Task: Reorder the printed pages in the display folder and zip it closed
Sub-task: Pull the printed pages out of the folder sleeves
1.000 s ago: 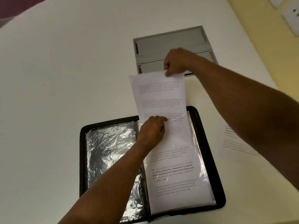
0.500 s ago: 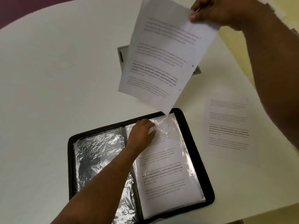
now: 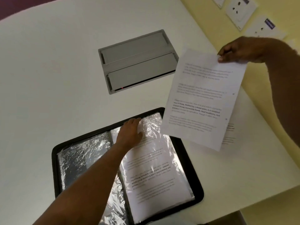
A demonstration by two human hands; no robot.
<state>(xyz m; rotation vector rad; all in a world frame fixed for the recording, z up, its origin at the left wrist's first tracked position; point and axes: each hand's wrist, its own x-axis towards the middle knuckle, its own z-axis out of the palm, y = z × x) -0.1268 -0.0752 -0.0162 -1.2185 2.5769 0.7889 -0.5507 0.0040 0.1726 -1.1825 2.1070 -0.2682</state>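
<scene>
A black zip display folder (image 3: 55,161) lies open on the white table, its clear plastic sleeves showing. The right-hand sleeve (image 3: 155,172) holds printed pages. My left hand (image 3: 131,132) rests on the top of that sleeve, fingers spread on the plastic. My right hand (image 3: 238,51) pinches the top edge of a loose printed page (image 3: 201,98) and holds it in the air to the right of the folder. Another printed page (image 3: 230,135) lies flat on the table under the held one, mostly hidden.
A grey flap-lidded cable box (image 3: 138,62) is set into the white table (image 3: 48,78) behind the folder. Wall sockets (image 3: 240,8) sit on the yellow wall at the upper right. The table's right edge runs close to the loose page.
My right hand drew the page fully out of the sleeve, lifted it, then carried it right and down over the page on the table. My left hand stayed on the sleeve.
</scene>
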